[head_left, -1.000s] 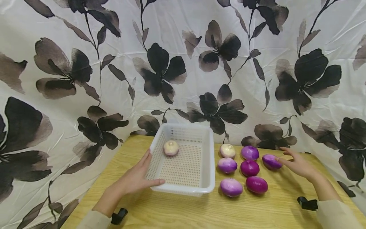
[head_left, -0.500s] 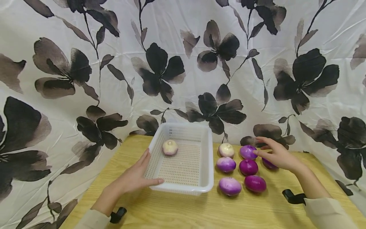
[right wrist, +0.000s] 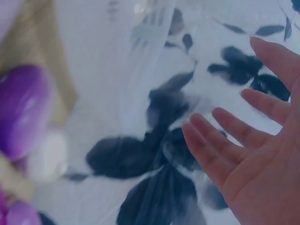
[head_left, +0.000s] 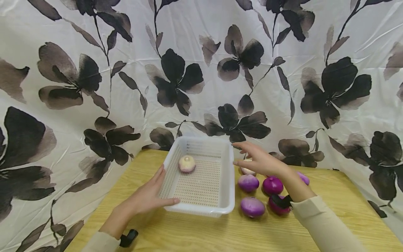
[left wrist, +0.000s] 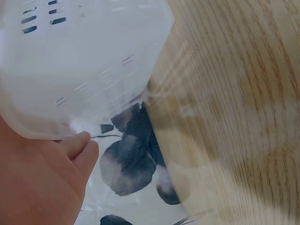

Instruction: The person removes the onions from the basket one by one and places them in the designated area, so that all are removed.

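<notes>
My left hand holds a white slotted plastic basket at its near left corner, thumb on the rim and fingers along the outer side. In the left wrist view, the fingertips sit under the basket's rim. One onion, pale on top, lies inside. My right hand hovers by the basket's right rim with fingers spread; the right wrist view shows nothing in its palm. Below it are a pale-topped onion and purple onions, some partly hidden by my hand and forearm.
A wooden table bears the basket and the onions. Behind it hangs a white cloth with dark flower prints. A lighter purple onion lies close to the basket's near right corner.
My right hand has moved left, from the rightmost onion across the back row to the basket's right rim. My left hand has stayed on the basket, and the onion inside has not moved.
</notes>
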Demonstrator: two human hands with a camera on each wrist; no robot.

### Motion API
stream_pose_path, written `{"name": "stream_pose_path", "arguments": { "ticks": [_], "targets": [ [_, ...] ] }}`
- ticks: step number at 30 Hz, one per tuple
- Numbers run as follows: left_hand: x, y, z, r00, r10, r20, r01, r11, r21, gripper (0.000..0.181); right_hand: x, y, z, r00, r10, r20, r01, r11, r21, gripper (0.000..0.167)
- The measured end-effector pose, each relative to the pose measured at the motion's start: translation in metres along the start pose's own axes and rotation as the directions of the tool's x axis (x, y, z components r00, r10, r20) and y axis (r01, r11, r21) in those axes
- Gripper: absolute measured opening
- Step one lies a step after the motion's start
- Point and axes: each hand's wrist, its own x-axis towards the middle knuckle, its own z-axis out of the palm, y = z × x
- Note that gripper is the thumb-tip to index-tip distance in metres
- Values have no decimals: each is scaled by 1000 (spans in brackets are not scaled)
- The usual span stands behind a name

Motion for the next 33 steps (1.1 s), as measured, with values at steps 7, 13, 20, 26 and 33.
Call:
{"name": "stream_pose_path", "arguments": {
  "ticks": [7, 13, 20, 26, 33],
  "targets": [
    [0, 0, -2, 1000, 1, -8, -1, 1000, -17, 130, 51, -15, 14, 998, -40, 47, 38, 999, 32, 66],
    [-1, 1, 0, 1000, -4, 2, 4, 1000, -22, 129, 91, -15, 36, 997, 2, 71, -9, 995, 97, 67],
    [-2, 2, -4, 1000, -10, 4, 10, 1000, -12, 128, 134, -10, 76, 990, 123, 72, -131, 985, 115, 82],
    [-3, 4, -4, 1000, -4, 2, 4, 1000, -19, 131, 150, -7, 114, 972, 197, 129, -211, 972, 107, 98],
    [-4, 5, -4, 1000, -1, -11, 1, 1000, 3, 129, 157, -2, 142, 943, 250, 218, -275, 957, 95, 98]
  ]
}}
